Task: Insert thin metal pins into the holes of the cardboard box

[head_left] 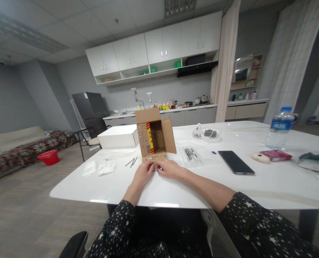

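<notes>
A small open cardboard box (154, 136) lies on its side on the white table (175, 190), its opening toward me and its flaps spread; the near flap shows rows of small holes. My left hand (143, 172) and my right hand (169, 168) meet at that near flap, fingertips pinched together on something small and metallic that I cannot make out clearly. A few thin dark screws or nails (132, 162) lie on the table just left of the box. A clear plastic bag (192, 155) with more small metal parts lies to the right of my right hand.
A white flat box (118, 137) sits left of the cardboard box, with white tissue pieces (98, 168) nearer. A black phone (236, 162), a water bottle (280, 128), a red packet (275, 155) and a white device (207, 134) are on the right half.
</notes>
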Motion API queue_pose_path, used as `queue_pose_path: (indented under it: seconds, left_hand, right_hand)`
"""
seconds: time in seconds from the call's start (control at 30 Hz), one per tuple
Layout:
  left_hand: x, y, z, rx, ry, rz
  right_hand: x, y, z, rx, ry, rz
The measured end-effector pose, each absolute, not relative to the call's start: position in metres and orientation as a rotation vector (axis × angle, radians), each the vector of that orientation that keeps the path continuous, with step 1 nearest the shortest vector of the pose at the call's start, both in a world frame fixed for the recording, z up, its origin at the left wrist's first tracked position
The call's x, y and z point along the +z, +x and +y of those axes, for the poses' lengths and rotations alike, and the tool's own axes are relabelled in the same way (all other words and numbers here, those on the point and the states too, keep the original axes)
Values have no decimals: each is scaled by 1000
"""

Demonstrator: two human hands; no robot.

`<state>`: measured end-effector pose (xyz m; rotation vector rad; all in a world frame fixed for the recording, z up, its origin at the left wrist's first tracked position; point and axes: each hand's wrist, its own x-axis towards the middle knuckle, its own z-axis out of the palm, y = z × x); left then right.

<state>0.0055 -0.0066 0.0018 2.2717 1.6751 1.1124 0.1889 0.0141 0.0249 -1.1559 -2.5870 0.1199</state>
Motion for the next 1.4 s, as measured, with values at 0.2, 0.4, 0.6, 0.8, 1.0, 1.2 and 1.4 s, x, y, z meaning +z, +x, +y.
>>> queue_pose_path:
  seconds: [0.2, 0.4, 0.6, 0.8, 1.0, 1.2, 1.4]
  left_hand:
    - [3, 6, -8, 1122, 2272, 1672]
    - [0, 5, -5, 1108, 2261, 1665]
    - [0, 5, -5, 1100, 2262, 1668]
    - [2, 6, -7, 1113, 2261, 1659]
    - [1, 5, -6, 1100, 2273, 1658]
    - [-1, 4, -5, 1093, 2294, 1649]
    - [0, 5, -5, 1141, 2275, 1620]
  right_hand:
    - [24, 189, 15, 109, -1149, -2584]
    - [27, 190, 12, 116, -1149, -2592]
    - [27, 189, 12, 119, -1159, -2594]
    - [25, 189, 14, 130, -1151, -2592]
    - [24, 188, 15, 115, -1161, -2593]
    - [24, 188, 16, 122, -1163, -2592]
    - [24, 189, 15, 113, -1146, -2583]
